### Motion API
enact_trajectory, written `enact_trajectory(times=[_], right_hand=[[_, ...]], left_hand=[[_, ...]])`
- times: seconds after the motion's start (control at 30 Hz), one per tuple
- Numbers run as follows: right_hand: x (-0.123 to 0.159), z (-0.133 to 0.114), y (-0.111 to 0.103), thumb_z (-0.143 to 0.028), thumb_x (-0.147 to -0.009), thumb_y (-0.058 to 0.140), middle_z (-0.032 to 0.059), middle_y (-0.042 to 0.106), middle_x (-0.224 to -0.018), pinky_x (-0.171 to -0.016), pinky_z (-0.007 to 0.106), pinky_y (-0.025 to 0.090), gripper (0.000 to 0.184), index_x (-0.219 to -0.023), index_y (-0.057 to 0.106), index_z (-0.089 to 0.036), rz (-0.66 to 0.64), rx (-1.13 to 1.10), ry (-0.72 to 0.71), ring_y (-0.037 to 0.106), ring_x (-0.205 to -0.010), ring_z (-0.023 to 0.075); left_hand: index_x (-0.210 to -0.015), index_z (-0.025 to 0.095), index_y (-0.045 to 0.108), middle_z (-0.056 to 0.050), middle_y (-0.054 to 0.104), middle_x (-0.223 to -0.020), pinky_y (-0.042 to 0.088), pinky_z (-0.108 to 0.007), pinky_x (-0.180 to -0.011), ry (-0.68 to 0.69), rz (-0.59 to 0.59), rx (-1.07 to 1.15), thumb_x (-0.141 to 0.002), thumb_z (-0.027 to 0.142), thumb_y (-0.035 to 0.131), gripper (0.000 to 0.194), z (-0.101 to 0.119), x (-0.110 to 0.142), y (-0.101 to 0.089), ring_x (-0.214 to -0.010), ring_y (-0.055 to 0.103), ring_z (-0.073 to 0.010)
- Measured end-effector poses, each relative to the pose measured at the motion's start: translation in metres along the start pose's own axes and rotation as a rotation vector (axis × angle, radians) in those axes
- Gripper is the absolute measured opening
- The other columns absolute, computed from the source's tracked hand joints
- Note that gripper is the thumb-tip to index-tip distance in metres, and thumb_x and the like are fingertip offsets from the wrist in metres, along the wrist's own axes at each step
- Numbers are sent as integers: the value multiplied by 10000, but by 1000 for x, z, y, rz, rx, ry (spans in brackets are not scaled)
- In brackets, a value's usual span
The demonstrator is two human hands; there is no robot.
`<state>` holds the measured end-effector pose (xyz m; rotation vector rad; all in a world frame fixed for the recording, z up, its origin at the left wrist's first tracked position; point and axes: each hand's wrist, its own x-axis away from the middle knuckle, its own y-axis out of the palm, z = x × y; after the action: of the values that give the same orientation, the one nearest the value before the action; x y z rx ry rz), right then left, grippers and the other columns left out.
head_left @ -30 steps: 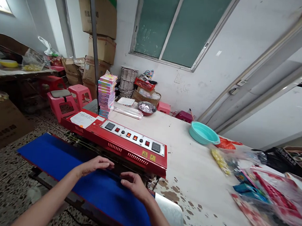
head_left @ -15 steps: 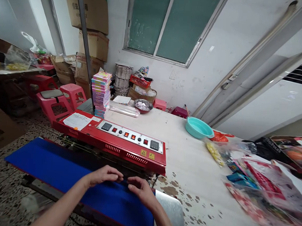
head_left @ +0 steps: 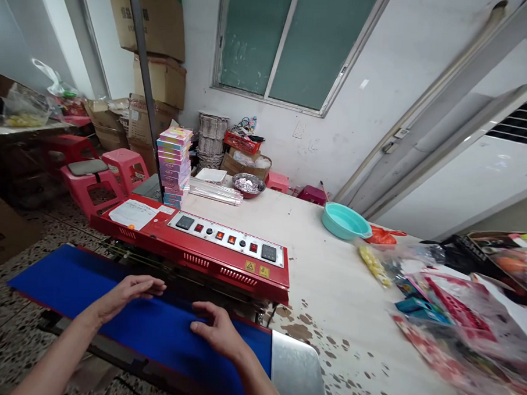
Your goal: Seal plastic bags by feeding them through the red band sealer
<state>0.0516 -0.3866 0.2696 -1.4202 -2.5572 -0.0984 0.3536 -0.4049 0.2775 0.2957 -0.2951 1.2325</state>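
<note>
Head view: two bare hands lie on a blue belt point(head_left: 89, 283). The belt runs along the front of a red machine point(head_left: 191, 244), low at the near edge of the table point(head_left: 329, 299).

The left hand point(head_left: 126, 290) lies flat on the belt, palm down, with its fingers spread out and loose. It grips nothing. The right hand point(head_left: 216, 332) also lies on the belt, palm down, with its fingers a bit bent. It grips nothing either. The two hands are apart, with bare blue belt between them. Both are just in front of the dark gap under the machine.

A shiny metal plate point(head_left: 295, 373) sits at the right end of the belt, just beside the right hand.

On top of the machine is a grey strip with buttons point(head_left: 226, 242), some red and some black. A white paper point(head_left: 134, 212) lies on the left part of the machine.

Behind the machine stands a stack of small bright boxes point(head_left: 174, 164). Near it are a metal bowl point(head_left: 249, 185) and a flat clear pack point(head_left: 215, 191). A green bowl point(head_left: 345, 221) sits further right on the table. Bags of bright things point(head_left: 450, 310) are piled at the right side.

Pink stools point(head_left: 105, 176) stand on the floor at the left, and big brown boxes point(head_left: 159, 47) are stacked by the wall.
</note>
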Motion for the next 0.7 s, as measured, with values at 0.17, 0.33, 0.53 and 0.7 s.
enact_trajectory(times=[0.17,0.33,0.53,0.7], right_hand=[[12,-10,-7,-404,-729,714,83,660,-1098,-869,367,477,429,-1113,672,-217,65,109,-19,604,-1041,261],[59,21,-55,-555,-763,637,44,652,-689,-667,319,415,398,-795,684,-161,267,66,86,576,-662,186],[72,41,-53,-646,-740,598,87,671,-846,-756,368,447,478,-853,695,-191,385,159,98,595,-832,253],[48,12,5,-389,-722,710,52,572,-1288,-942,355,442,335,-1045,700,-297,143,93,-2,522,-1190,255]], left_hand=[[-1141,171,662,-138,656,-1185,377,-452,-1021,4,22,27,-843,533,544,483,-3,4,18,-1155,570,-308],[-1174,200,659,-132,671,-1158,447,-426,-956,48,-271,126,-753,500,673,517,-14,-15,128,-1051,627,-293],[-1055,200,728,-107,706,-1062,459,-382,-940,116,-280,15,-777,487,652,408,-4,-14,134,-1028,624,-280],[-1027,202,737,-82,665,-1185,402,-404,-1048,78,87,-75,-802,563,572,455,-7,10,15,-1189,542,-302]])
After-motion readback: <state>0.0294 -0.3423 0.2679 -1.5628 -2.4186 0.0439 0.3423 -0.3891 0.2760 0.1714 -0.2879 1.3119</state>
